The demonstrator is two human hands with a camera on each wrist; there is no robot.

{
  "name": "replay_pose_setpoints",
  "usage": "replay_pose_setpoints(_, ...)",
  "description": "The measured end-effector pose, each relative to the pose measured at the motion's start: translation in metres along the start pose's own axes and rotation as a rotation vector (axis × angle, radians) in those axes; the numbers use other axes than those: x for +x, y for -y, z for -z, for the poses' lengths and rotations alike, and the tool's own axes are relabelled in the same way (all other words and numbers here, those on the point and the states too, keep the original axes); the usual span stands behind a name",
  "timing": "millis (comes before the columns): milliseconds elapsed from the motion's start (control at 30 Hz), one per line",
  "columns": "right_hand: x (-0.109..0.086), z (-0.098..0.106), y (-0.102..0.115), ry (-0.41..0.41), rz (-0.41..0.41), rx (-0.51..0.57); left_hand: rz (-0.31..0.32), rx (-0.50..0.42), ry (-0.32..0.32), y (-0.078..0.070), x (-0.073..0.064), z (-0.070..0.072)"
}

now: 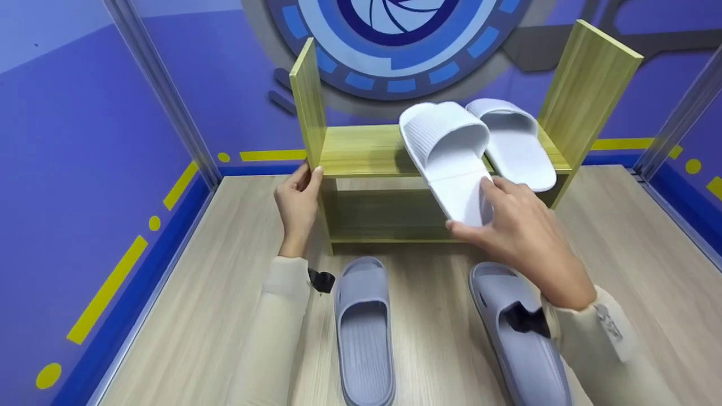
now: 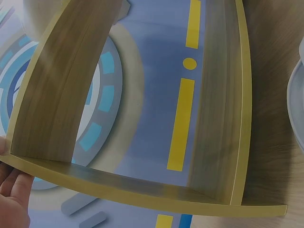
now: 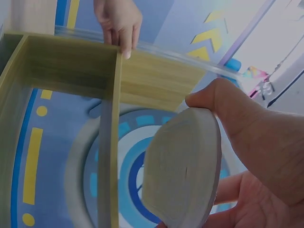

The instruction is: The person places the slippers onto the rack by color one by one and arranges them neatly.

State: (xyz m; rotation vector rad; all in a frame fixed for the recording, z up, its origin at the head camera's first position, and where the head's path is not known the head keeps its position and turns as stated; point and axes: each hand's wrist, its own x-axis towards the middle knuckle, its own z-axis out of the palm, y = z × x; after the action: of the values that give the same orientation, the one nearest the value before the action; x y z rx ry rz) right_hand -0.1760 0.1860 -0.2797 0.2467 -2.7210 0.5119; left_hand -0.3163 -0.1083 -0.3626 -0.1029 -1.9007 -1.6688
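Note:
My right hand [image 1: 519, 231] grips a white slipper [image 1: 458, 192] by its heel end, thumb along one edge and fingers on the other. The slipper tilts with its toe towards the wooden shoe rack [image 1: 361, 149] and overlaps the upper shelf in the head view. Its heel faces the camera in the right wrist view. Another white slipper [image 1: 516, 148] lies on the right part of that shelf, heel over the front edge. At the rack's left side panel [image 2: 142, 197], my left hand [image 1: 299, 203] pinches the edge, thumb in front and fingers behind.
Two grey slippers stand on the wood-patterned floor before the rack, one at the left [image 1: 365, 344] and one at the right [image 1: 527, 361], partly under my right forearm. A lower shelf [image 1: 389, 217] lies beneath the upper one. Blue printed walls [image 1: 73, 169] enclose the area.

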Motion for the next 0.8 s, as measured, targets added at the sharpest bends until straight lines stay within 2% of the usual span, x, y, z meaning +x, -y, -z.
replay_pose_setpoints(467,0.057,-0.02,0.008,-0.014,-0.103,-0.038,-0.029,-0.023,-0.003,0.0,0.0,0.001)
replay_pose_setpoints(633,0.071,-0.028,0.01,0.001,-0.146,-0.039,-0.02,-0.023,-0.006,0.0,0.0,0.0)
replay_pose_setpoints(800,0.078,-0.037,0.008,-0.029,-0.144,-0.028,-0.006,-0.033,-0.006,0.0,0.0,0.0)
